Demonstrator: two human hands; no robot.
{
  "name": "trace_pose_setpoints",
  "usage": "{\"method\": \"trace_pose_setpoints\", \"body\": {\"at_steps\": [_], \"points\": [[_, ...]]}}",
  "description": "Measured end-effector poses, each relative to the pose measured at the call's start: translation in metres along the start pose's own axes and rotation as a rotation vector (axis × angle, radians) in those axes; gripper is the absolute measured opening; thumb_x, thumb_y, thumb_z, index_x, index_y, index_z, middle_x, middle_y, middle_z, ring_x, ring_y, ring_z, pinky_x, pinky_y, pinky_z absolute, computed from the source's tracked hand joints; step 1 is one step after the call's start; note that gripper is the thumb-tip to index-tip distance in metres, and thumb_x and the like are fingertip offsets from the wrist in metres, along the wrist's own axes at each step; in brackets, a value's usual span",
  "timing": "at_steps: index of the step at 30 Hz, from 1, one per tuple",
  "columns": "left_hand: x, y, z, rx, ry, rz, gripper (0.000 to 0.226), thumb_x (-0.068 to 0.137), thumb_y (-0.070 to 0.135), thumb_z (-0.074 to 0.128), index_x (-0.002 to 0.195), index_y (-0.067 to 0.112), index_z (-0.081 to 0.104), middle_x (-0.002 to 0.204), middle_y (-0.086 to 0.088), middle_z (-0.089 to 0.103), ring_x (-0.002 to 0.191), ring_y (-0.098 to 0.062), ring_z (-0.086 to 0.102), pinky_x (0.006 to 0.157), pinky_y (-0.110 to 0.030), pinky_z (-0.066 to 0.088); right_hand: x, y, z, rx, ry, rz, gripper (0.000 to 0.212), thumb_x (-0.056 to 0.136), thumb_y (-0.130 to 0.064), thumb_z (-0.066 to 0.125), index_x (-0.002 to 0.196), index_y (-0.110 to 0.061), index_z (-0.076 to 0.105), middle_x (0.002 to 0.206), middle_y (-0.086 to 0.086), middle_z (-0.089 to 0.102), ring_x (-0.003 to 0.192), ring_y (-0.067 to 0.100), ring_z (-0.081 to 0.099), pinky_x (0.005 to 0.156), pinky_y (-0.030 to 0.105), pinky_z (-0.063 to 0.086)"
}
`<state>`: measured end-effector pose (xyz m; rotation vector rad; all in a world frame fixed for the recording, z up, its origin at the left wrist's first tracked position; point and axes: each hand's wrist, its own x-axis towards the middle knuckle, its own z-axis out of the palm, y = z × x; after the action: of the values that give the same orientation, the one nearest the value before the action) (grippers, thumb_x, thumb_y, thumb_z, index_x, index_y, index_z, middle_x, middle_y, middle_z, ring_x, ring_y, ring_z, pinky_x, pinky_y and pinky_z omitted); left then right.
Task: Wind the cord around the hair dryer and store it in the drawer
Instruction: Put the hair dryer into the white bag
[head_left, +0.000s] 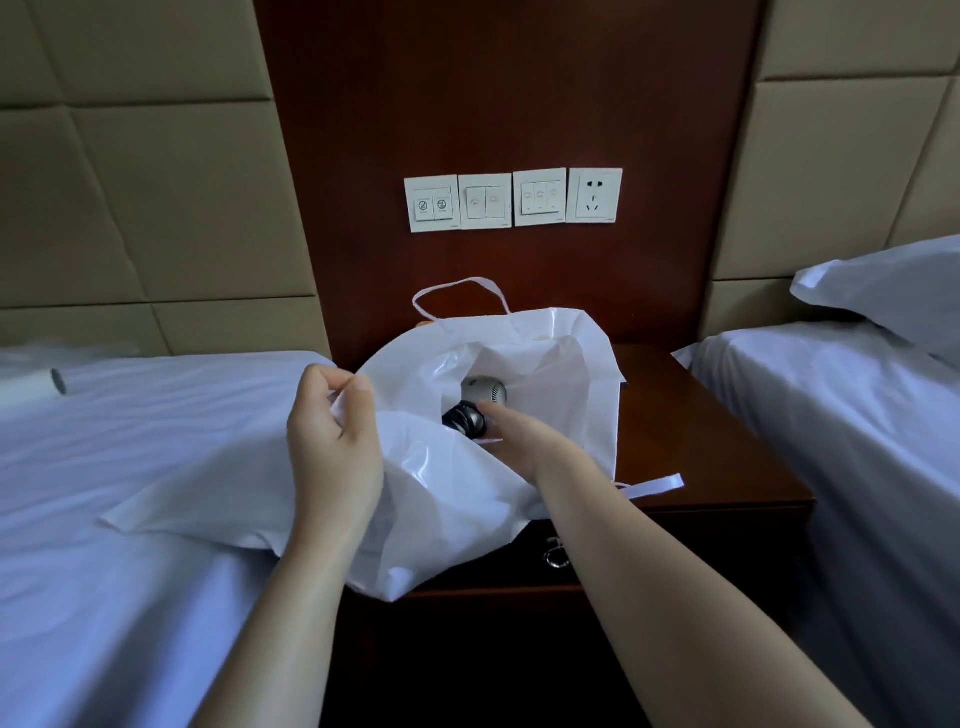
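The left hand (332, 431) is raised over the edge of the left bed, thumb and curled fingers pinching the near rim of a white, soft, crinkled carrier bag (457, 499) and holding its mouth open. The right hand (524, 441) reaches into that mouth from the right. Its thumb lies against the black cord (465, 418), and its other fingers are hidden by a fold of the bag, so I cannot tell whether it is gripping. The two hands are apart, one on each side of the opening.

Inside the bag lies a small hair dryer with a rounded silver-grey head and a grilled end (484, 389). The cord is wound in tight dark loops around its lower part, just below the head.

The bag rests on a dark red-brown wooden nightstand (701, 441) and spills left onto the bed and forward over the front edge. One looped handle stands up at the back, and a flat strap trails off to the right. Below the bag, the nightstand's drawer (675, 540) is closed and has a metal ring pull (556, 556).

A bed with pale sheets stands on either side. The left bed (130, 493) holds a white roll (57, 382), and the right bed (857, 415) holds a white pillow (893, 291). On the dark wood panel behind the nightstand is a row of white switch plates (483, 202), with a wall socket (595, 195) at the right end.
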<state>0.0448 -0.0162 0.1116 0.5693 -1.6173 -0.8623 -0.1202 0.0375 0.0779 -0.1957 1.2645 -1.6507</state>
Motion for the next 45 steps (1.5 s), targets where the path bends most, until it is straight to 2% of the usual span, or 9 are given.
{"method": "trace_pose_setpoints", "body": {"at_steps": [5,9,13,21,25,30,36,40,45], "points": [[0.006,0.003,-0.007,0.206,-0.21,0.02,0.029,0.083,0.031,0.067,0.084,0.016,0.043,0.075,0.007,0.049,0.066,-0.008,0.045,0.057,-0.013,0.034,0.002,0.014,-0.009,-0.069,0.047,-0.071,0.021,0.094,-0.024,0.052,0.094,-0.004,0.049,0.059,0.009,0.063,0.039,0.013,0.063,0.035,0.017,0.044],[0.012,0.028,-0.014,0.574,-0.448,-0.035,0.039,0.069,0.052,0.072,0.077,0.02,0.051,0.07,0.003,0.053,0.066,-0.019,0.048,0.053,-0.029,0.034,0.002,0.017,-0.013,-0.073,0.043,-0.036,0.024,0.095,-0.023,0.05,0.109,-0.003,0.046,0.08,0.011,0.061,0.058,0.021,0.063,0.038,0.02,0.047],[0.014,0.039,-0.017,0.886,-0.384,0.142,0.043,0.089,0.041,0.055,0.06,0.016,0.036,0.059,-0.002,0.041,0.067,-0.032,0.043,0.053,-0.032,0.027,0.007,0.021,-0.014,-0.015,0.052,-0.051,0.034,0.095,-0.033,0.051,0.11,-0.003,0.043,0.101,0.016,0.057,0.07,0.023,0.059,0.041,0.025,0.049],[0.016,0.024,-0.029,0.726,0.014,0.117,0.029,0.095,0.027,0.046,0.073,0.012,0.036,0.068,-0.015,0.045,0.068,-0.037,0.039,0.059,-0.037,0.03,0.018,0.021,0.011,-0.218,0.18,-0.086,0.026,0.093,-0.028,0.054,0.106,-0.006,0.049,0.079,0.012,0.053,0.039,0.018,0.056,0.034,0.019,0.043],[0.01,0.012,-0.035,0.615,0.126,0.118,0.024,0.096,0.024,0.047,0.077,0.01,0.04,0.053,-0.005,0.035,0.061,-0.034,0.034,0.057,-0.036,0.027,0.028,0.017,0.026,-0.363,0.166,-0.085,0.044,0.087,-0.021,0.064,0.124,-0.003,0.047,0.111,0.015,0.059,0.06,0.021,0.063,0.065,0.034,0.055],[0.007,0.001,-0.044,0.476,0.234,0.168,0.027,0.095,0.02,0.049,0.073,0.012,0.035,0.052,0.0,0.025,0.053,-0.031,0.026,0.054,-0.033,0.022,0.046,0.013,0.051,-0.278,0.139,-0.012,0.029,0.087,-0.016,0.064,0.11,-0.004,0.051,0.088,0.018,0.058,0.072,0.027,0.067,0.075,0.034,0.056],[0.023,-0.004,-0.046,0.404,0.28,0.218,0.028,0.094,0.021,0.049,0.071,0.01,0.038,0.051,-0.013,0.034,0.05,-0.033,0.028,0.051,-0.032,0.018,0.071,0.027,0.072,-0.06,0.035,0.007,0.026,0.094,-0.009,0.051,0.118,0.002,0.05,0.1,0.022,0.064,0.054,0.024,0.067,0.07,0.033,0.055],[0.024,-0.009,-0.046,0.392,0.254,0.227,0.028,0.094,0.024,0.048,0.07,0.011,0.039,0.053,-0.011,0.036,0.05,-0.035,0.031,0.052,-0.032,0.023,0.064,0.037,0.07,-0.094,-0.037,0.011,0.031,0.098,-0.015,0.043,0.124,0.002,0.049,0.093,0.014,0.062,0.069,0.022,0.062,0.049,0.029,0.052],[0.018,-0.007,-0.043,0.35,0.18,0.291,0.03,0.093,0.025,0.049,0.068,0.013,0.036,0.049,0.004,0.028,0.05,-0.033,0.027,0.048,-0.033,0.021,0.021,0.02,0.053,-0.313,0.027,-0.086,0.02,0.096,-0.022,0.046,0.097,-0.005,0.055,0.097,0.009,0.059,0.073,0.02,0.062,0.062,0.028,0.052]]}}
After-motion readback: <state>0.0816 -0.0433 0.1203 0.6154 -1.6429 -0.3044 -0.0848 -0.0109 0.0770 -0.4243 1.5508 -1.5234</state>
